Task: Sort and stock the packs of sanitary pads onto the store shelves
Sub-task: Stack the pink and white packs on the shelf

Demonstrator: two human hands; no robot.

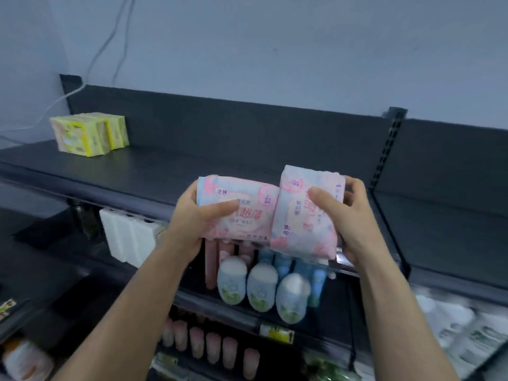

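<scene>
The left hand [198,213] grips the left pink pack [247,224] of sanitary pads, thumb across its front face. This pack's long axis runs 9-to-3 o'clock. The right hand [346,215] grips the right pink pack [297,210], thumb on the front and fingers [354,188] curled round its 3 o'clock edge. This pack's long axis runs near 12-to-6, slightly tilted.

The two packs touch edge to edge and are held in the air just in front of the lip of the top shelf [165,171]. Bare shelf surface lies at 12 o'clock from both packs. Yellow-green packs [88,136] stand on the same shelf at 10 o'clock, well apart.

Placement likely calls for a forward move toward 12 o'clock. The right pack probably needs turning to match the left.
</scene>
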